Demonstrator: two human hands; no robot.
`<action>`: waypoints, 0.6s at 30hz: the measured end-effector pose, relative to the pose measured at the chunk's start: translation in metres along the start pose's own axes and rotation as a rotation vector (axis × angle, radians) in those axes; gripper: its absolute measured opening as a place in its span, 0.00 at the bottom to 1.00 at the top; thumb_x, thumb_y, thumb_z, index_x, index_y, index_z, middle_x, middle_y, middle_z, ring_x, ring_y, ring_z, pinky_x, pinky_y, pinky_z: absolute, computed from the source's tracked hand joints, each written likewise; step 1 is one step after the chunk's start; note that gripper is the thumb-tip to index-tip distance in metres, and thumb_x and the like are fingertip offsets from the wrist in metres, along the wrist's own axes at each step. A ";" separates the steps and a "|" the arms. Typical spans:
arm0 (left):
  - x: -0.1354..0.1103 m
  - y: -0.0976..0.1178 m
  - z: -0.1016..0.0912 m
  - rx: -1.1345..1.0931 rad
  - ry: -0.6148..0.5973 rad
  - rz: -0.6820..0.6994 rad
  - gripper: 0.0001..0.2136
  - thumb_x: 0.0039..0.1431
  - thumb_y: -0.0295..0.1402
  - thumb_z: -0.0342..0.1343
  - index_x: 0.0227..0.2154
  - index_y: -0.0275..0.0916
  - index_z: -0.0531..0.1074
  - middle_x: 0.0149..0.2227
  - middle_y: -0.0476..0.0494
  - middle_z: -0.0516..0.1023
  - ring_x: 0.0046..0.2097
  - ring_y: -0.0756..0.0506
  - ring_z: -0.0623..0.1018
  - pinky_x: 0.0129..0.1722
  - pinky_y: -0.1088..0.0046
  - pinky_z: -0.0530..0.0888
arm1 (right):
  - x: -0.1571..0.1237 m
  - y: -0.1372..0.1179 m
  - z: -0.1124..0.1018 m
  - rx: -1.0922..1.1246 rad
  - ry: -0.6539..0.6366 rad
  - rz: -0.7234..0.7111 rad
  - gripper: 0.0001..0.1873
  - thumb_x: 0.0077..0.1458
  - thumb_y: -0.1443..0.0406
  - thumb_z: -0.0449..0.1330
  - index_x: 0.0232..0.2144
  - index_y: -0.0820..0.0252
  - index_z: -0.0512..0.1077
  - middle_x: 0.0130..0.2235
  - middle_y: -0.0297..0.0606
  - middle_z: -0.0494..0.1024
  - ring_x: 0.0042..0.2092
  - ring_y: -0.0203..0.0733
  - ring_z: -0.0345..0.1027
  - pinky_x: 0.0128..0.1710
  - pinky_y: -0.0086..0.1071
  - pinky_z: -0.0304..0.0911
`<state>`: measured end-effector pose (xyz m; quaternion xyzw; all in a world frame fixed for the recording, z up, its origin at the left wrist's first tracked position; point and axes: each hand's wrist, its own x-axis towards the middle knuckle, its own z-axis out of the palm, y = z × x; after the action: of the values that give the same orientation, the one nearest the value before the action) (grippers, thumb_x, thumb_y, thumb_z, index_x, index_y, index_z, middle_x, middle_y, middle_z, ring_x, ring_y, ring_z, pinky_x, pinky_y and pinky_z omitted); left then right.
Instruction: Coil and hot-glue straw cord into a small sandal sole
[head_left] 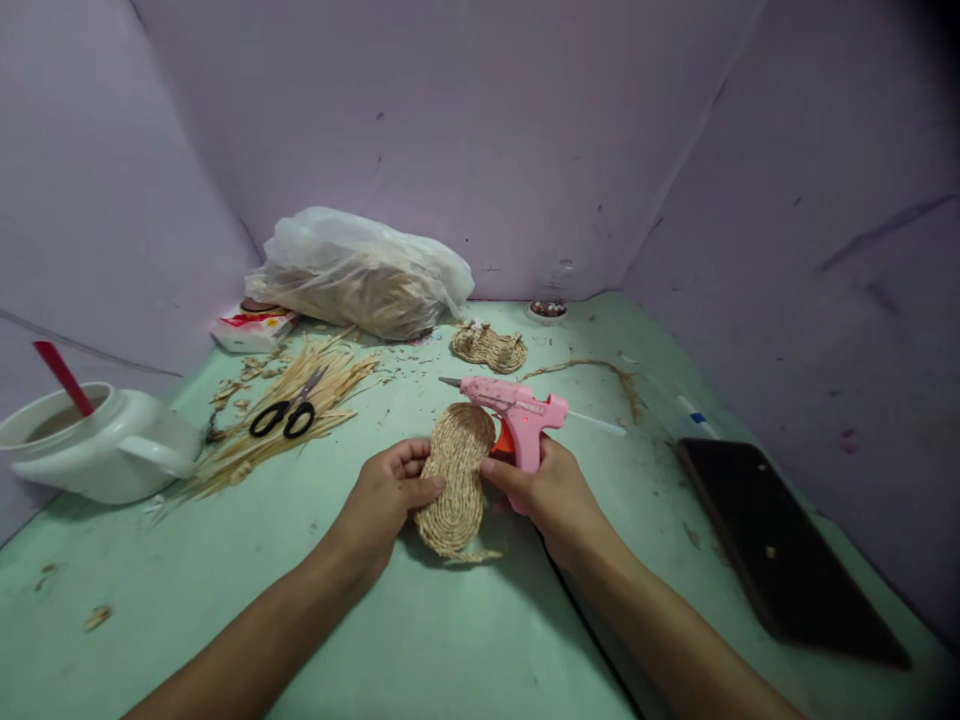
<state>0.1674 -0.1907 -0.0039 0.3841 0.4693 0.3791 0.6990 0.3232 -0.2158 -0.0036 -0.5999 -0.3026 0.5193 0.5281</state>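
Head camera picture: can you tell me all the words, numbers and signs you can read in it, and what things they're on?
None can be read for sure.
Pink hot-glue gun: lettering on its side, too small and blurred to read.
White box with red print: its markings are too blurred to read.

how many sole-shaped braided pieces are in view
2. The nearer braided piece is in the left hand; the farther braided piece lies on the table, beyond the glue gun. The plastic bag may hide more.
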 end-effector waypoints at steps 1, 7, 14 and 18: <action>-0.001 -0.001 0.000 -0.029 -0.032 -0.010 0.19 0.33 0.29 0.67 0.33 0.34 0.74 0.29 0.43 0.80 0.30 0.46 0.77 0.32 0.71 0.72 | 0.000 0.000 0.002 0.015 0.025 0.001 0.14 0.32 0.69 0.67 0.27 0.59 0.69 0.23 0.32 0.75 0.23 0.37 0.67 0.18 0.29 0.64; -0.005 -0.005 0.005 -0.104 -0.192 -0.104 0.21 0.35 0.31 0.69 0.37 0.30 0.75 0.31 0.39 0.81 0.33 0.43 0.79 0.33 0.73 0.72 | 0.001 0.000 0.004 0.046 0.060 -0.046 0.14 0.34 0.66 0.68 0.27 0.60 0.68 0.25 0.34 0.76 0.25 0.39 0.69 0.20 0.30 0.66; 0.006 -0.004 -0.010 -0.264 0.094 -0.005 0.12 0.44 0.25 0.63 0.35 0.32 0.74 0.30 0.41 0.81 0.31 0.47 0.79 0.33 0.74 0.74 | -0.013 -0.008 -0.034 -0.154 -0.007 -0.225 0.20 0.41 0.56 0.66 0.36 0.60 0.72 0.36 0.42 0.80 0.23 0.35 0.66 0.19 0.29 0.58; 0.013 -0.001 -0.019 -0.406 0.178 0.049 0.09 0.48 0.22 0.58 0.35 0.33 0.74 0.30 0.43 0.81 0.31 0.48 0.79 0.35 0.74 0.75 | -0.023 0.006 -0.052 -0.368 -0.064 -0.319 0.18 0.46 0.56 0.64 0.40 0.57 0.74 0.37 0.41 0.79 0.28 0.40 0.68 0.27 0.33 0.64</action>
<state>0.1534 -0.1758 -0.0151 0.2118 0.4336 0.5151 0.7084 0.3652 -0.2546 -0.0074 -0.6139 -0.4998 0.3842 0.4751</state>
